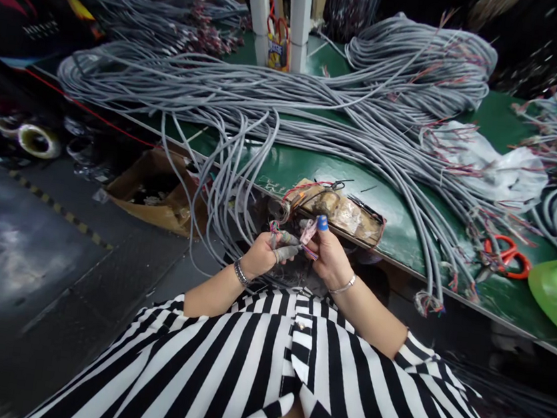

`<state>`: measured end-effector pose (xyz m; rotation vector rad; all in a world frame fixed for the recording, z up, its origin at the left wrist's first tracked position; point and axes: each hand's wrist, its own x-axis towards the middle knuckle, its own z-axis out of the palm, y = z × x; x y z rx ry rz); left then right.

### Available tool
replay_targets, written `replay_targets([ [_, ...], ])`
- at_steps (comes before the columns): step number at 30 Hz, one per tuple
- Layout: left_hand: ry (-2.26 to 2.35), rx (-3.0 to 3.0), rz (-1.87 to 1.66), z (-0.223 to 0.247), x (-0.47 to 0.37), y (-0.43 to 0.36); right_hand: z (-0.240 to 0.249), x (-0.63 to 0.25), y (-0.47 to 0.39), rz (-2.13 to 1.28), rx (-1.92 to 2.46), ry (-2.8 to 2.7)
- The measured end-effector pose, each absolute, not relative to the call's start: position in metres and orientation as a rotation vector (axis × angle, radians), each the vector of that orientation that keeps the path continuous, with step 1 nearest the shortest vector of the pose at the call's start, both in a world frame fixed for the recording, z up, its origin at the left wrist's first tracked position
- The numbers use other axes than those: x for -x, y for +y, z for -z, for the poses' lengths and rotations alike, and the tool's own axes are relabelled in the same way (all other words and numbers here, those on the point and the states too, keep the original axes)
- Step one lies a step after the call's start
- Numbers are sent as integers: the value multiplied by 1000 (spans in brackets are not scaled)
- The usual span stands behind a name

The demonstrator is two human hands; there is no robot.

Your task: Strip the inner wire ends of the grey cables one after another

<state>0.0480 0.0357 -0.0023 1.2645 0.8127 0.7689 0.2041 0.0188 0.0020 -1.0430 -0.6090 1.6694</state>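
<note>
Coloured wires [311,254] lay between both hands, just off the bench's [291,162] near edge: left hand [264,254] closed around some, right hand [331,258] pinching a pale pink piece [309,230], too blurred to identify. Step seemed close finger work on wire ends; next move likely called for steady pinching. Open carton [157,214] below the edge: dark, indistinct contents. Far edge: labelled holder [277,56], apparently containing scissors.
</note>
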Motion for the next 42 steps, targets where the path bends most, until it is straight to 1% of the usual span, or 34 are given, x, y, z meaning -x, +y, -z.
replay_targets([
  [3,817,-1259,-780,5,-44,32,-3,-204,14,-1633,998,-478],
  [5,825,-1260,-772,6,-39,27,-2,-205,11,-1670,980,-442],
  [13,839,-1362,-679,9,-8,2,-5,-214,4,-1752,1004,-420],
  [22,860,-1250,-823,11,-17,7,-14,-215,4,-1781,965,-511],
  [28,652,-1259,-604,10,-21,19,-3,-221,-3,-1765,1019,-528],
  [33,697,-1305,-464,19,-20,19,5,-218,-21,-1742,1124,-717],
  [38,653,-1436,-374,37,-16,18,-1,-198,-36,-1577,1025,-1007],
  [42,732,-1523,-349,33,-14,14,-3,-193,-37,-1440,1054,-1101],
])
